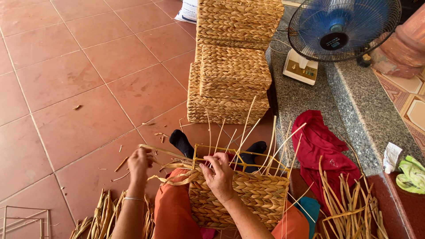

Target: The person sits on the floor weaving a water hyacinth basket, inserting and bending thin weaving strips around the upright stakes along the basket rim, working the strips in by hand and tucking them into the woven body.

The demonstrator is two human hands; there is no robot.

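Straw strand (164, 153) is pinched in the left hand (139, 164); the half-woven basket (239, 194), directly beneath, is apparently gripped by the right hand (219, 176).

Person seen from above, both forearms bare, no sleeves in view. Left hand (139, 164) has a thin silver bangle (133, 198) at the wrist; right hand (218, 176) shows no ring, watch or band on the visible side. No gloves. Legs covered in orange-red trousers (173, 211), loose plain fabric, no pattern. A teal patch of cloth (310, 207) shows at the right thigh edge, unclear whether it is worn. Feet in dark navy or black socks (181, 141), no shoes. Upper body out of frame.
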